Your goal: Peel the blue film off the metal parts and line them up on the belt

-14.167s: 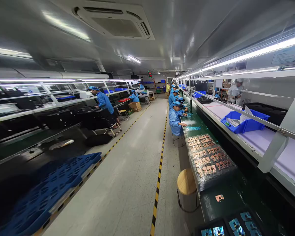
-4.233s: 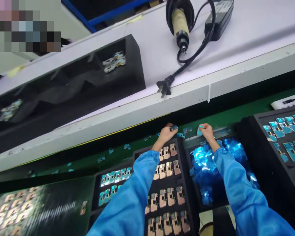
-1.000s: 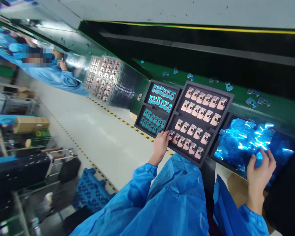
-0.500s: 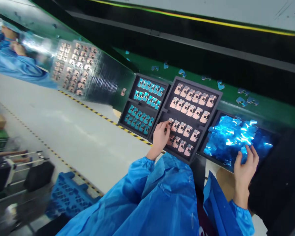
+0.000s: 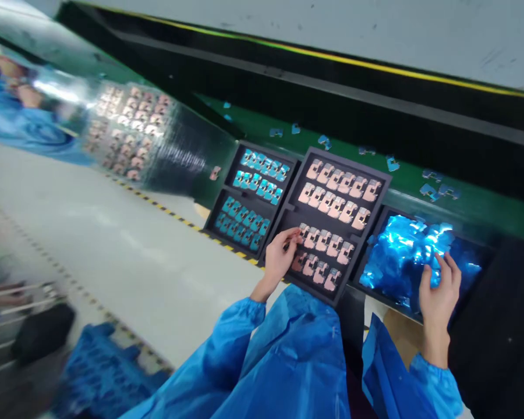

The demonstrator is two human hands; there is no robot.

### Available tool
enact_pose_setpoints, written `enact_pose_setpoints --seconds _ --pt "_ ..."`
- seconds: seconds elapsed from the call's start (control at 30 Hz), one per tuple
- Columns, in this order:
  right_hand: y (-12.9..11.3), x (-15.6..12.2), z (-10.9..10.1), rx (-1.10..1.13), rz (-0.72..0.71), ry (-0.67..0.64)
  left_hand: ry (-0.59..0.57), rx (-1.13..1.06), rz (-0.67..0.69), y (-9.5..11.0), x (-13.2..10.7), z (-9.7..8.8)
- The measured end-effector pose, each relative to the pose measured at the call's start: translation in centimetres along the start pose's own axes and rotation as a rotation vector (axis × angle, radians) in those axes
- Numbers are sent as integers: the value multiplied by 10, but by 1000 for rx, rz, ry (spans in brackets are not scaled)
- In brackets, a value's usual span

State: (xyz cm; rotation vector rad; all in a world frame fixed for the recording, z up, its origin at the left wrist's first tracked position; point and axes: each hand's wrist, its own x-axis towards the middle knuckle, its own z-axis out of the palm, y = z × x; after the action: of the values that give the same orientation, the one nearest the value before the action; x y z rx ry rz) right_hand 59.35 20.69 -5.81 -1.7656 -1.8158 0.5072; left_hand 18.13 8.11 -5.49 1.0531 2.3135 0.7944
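My left hand (image 5: 279,256) reaches over the left edge of a dark tray (image 5: 294,208) holding rows of small copper-coloured metal parts (image 5: 327,205). Thumb and index finger are pinched at the left end of the third row, on the edge of one copper-coloured part (image 5: 304,230); the fingers partly hide it. To the right, my right hand (image 5: 440,288) is over a heap of shiny blue film pieces (image 5: 399,250) in another dark tray. Its fingers are curved and apart, and I see nothing between them.
A second dark tray (image 5: 240,193) with rows of blue-covered parts (image 5: 262,166) adjoins on the left. Loose blue pieces (image 5: 392,163) lie along the green bench (image 5: 344,152). Farther left are clear trays of parts (image 5: 126,131) and another person's blue sleeve (image 5: 35,128).
The view has shifted slightly, so the trays appear lower and a little farther left. My left hand stays at the third row's end, and my right hand stays over the blue film.
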Motion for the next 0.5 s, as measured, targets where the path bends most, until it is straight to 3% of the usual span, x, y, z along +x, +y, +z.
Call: enact_pose_setpoints --seconds 0.07,0.2,0.3,0.4,0.5 --pt "12 36 7 8 -22 49 17 26 14 3 -3 -7" --pt "44 132 33 3 25 93 101 134 183 21 -6 -9" --pt "67 196 56 -104 87 -35 91 106 393 52 -14 1" --pt "77 228 73 -235 144 -159 11 45 595 88 -30 18" --pt "80 240 77 -291 208 -199 -80 -28 604 113 -40 34"
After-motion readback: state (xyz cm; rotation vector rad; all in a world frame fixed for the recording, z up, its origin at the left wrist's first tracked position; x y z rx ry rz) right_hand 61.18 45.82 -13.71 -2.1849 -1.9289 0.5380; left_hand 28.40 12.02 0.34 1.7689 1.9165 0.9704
